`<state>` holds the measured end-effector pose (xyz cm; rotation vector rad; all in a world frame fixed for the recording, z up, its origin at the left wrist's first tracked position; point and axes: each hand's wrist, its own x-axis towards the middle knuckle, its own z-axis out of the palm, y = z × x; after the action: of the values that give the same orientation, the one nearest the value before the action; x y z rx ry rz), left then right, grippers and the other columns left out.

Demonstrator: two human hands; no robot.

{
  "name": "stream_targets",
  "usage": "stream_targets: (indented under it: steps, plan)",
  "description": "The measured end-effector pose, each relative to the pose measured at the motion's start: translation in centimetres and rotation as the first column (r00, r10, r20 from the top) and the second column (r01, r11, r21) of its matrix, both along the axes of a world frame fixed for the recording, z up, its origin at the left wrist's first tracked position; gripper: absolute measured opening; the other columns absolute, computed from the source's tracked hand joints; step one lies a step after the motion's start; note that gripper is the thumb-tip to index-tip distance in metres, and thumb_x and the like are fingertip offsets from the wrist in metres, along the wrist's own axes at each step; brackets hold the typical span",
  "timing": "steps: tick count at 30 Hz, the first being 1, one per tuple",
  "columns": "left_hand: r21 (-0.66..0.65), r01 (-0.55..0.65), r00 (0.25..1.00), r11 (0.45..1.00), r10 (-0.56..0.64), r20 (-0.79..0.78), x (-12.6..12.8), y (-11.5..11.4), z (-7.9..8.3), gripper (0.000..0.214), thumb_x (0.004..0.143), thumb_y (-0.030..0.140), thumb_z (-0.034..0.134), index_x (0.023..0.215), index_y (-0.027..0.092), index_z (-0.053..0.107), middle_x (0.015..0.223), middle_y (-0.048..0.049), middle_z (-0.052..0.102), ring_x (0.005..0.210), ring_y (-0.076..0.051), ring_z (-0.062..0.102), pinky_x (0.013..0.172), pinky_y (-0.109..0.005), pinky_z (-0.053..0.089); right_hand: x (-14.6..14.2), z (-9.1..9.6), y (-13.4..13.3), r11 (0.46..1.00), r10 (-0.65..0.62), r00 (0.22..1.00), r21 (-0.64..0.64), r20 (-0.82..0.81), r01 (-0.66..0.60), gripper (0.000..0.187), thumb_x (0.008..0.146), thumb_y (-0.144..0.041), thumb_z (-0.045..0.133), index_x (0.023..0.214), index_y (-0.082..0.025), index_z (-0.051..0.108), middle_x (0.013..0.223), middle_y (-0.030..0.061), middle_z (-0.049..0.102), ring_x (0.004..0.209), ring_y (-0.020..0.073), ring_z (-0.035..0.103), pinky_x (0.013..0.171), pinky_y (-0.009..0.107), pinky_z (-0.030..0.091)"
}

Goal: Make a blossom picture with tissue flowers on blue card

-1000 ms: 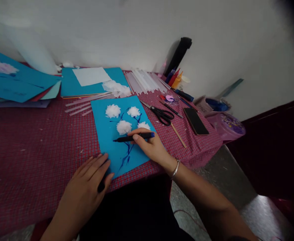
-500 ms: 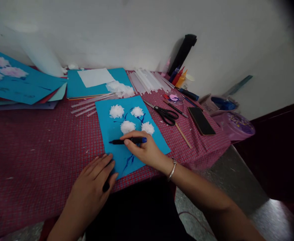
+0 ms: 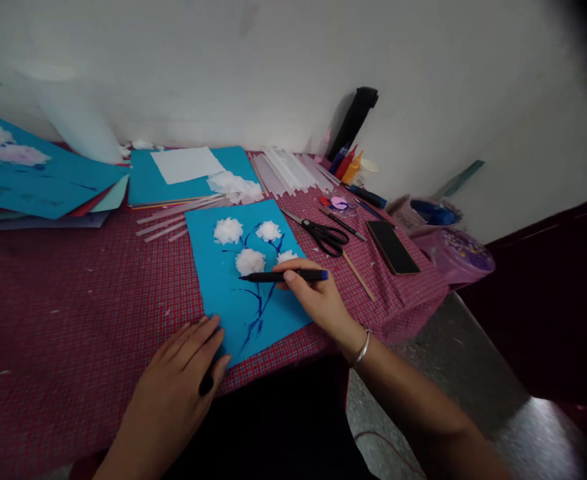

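Note:
A blue sheet of paper (image 3: 213, 280) lies at the table's front edge, with several white ruffled paper flowers (image 3: 250, 261) on it and dark blue painted stems (image 3: 259, 308) below them. My right hand (image 3: 318, 297) grips a black marker with a blue end (image 3: 283, 275), held nearly level over the sheet, its tip just under the lower left flower. Whether the tip touches the paper I cannot tell. The lower right flower is partly hidden by my right hand. Flat at the sheet's lower left edge rests my left hand (image 3: 186, 370), fingers stretched out; its thumb reaches the sheet's corner.
Black scissors (image 3: 326, 237), a wooden stick (image 3: 358, 275) and a phone (image 3: 392, 247) lie on the right. Behind are white strips (image 3: 293, 172), paint bottles (image 3: 352, 168) and a stack of coloured paper (image 3: 141, 177). A finished-looking flower sheet (image 3: 68, 183) leans on the left.
My right hand has moved the marker right and slightly up from the sheet's left side, uncovering the stems. My left hand stays at the sheet's edge. The whole view has shifted a little.

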<state>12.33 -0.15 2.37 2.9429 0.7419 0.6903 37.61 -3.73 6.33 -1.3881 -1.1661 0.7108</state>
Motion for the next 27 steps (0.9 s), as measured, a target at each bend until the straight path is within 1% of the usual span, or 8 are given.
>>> stream_targets:
  steps: [2,6,7,10,13,17,20,27]
  plan:
    - [-0.004,0.000,1.000,1.000,0.000,-0.001,-0.1,0.0,0.0,0.032,0.096,0.033,0.045,0.119,0.014,0.057,0.126,-0.0135,0.061,0.115,-0.028,0.058,0.094,-0.050,0.051,0.3,0.0,-0.2,1.000,0.017,1.000,-0.003,-0.019,-0.018,0.013,0.088,-0.028,0.060,0.096,-0.024,0.067,0.093,0.0028,0.069,0.083,0.0180,0.068,0.078,0.036,0.056]
    - [-0.017,0.001,1.000,1.000,-0.001,0.005,0.0,0.1,-0.1,0.032,0.095,0.032,0.047,0.121,0.014,0.056,0.127,-0.0124,0.061,0.115,-0.027,0.057,0.096,-0.049,0.050,0.2,0.1,-0.6,0.976,0.205,0.968,-0.038,-0.147,-0.212,0.020,0.085,-0.028,0.064,0.105,-0.026,0.066,0.096,0.0015,0.071,0.090,0.0199,0.070,0.083,0.040,0.055]
    - [-0.018,0.006,1.000,1.000,-0.006,0.000,-0.1,0.1,-0.1,0.033,0.095,0.032,0.048,0.122,0.015,0.056,0.128,-0.0122,0.060,0.116,-0.028,0.057,0.096,-0.049,0.050,0.1,0.1,-0.6,0.970,0.232,0.961,-0.034,-0.153,-0.240,0.020,0.085,-0.030,0.065,0.105,-0.026,0.067,0.096,0.0012,0.072,0.091,0.0200,0.069,0.084,0.040,0.055]
    - [-0.025,0.008,1.000,1.000,-0.008,-0.018,-0.1,0.1,-0.3,0.032,0.094,0.030,0.049,0.123,0.016,0.056,0.131,-0.0119,0.058,0.118,-0.028,0.055,0.097,-0.051,0.050,-0.4,0.0,-0.4,0.978,0.206,0.977,-0.019,-0.054,-0.207,0.015,0.087,-0.034,0.064,0.098,-0.025,0.070,0.093,0.0012,0.072,0.089,0.0188,0.067,0.082,0.037,0.054]
    - [-0.026,0.005,1.000,1.000,-0.006,-0.018,-0.2,0.2,-0.3,0.032,0.094,0.030,0.049,0.122,0.016,0.057,0.131,-0.0124,0.058,0.118,-0.029,0.055,0.096,-0.051,0.050,-0.9,-0.3,-0.2,0.981,0.192,0.976,-0.006,0.102,-0.193,0.014,0.088,-0.029,0.060,0.095,-0.023,0.071,0.088,0.0016,0.072,0.081,0.0173,0.066,0.076,0.035,0.053]
    - [-0.024,0.006,1.000,1.000,-0.006,-0.014,-0.1,0.1,-0.1,0.031,0.094,0.029,0.049,0.121,0.015,0.057,0.130,-0.0132,0.058,0.116,-0.029,0.056,0.094,-0.052,0.051,-1.4,-0.6,-0.1,0.981,0.171,0.938,0.040,0.302,-0.191,0.017,0.085,-0.023,0.062,0.101,-0.025,0.068,0.097,0.0015,0.074,0.091,0.0183,0.067,0.086,0.038,0.051]
    - [-0.035,0.008,1.000,0.999,-0.008,-0.008,0.0,0.0,0.1,0.031,0.094,0.030,0.049,0.119,0.015,0.058,0.129,-0.0131,0.059,0.116,-0.030,0.056,0.094,-0.051,0.050,-1.5,-0.7,-0.2,0.981,0.146,0.919,0.063,0.367,-0.181,0.019,0.082,-0.022,0.065,0.100,-0.027,0.068,0.098,0.0007,0.074,0.094,0.0190,0.067,0.091,0.039,0.049]
    - [-0.032,0.014,1.000,0.999,-0.015,-0.012,0.1,0.0,0.1,0.031,0.094,0.029,0.049,0.120,0.014,0.056,0.129,-0.0137,0.057,0.118,-0.029,0.053,0.096,-0.051,0.048,-1.6,-0.6,-0.3,0.972,0.157,0.884,0.089,0.440,-0.217,0.018,0.083,-0.021,0.065,0.100,-0.026,0.068,0.097,0.0010,0.075,0.094,0.0184,0.068,0.091,0.038,0.046]
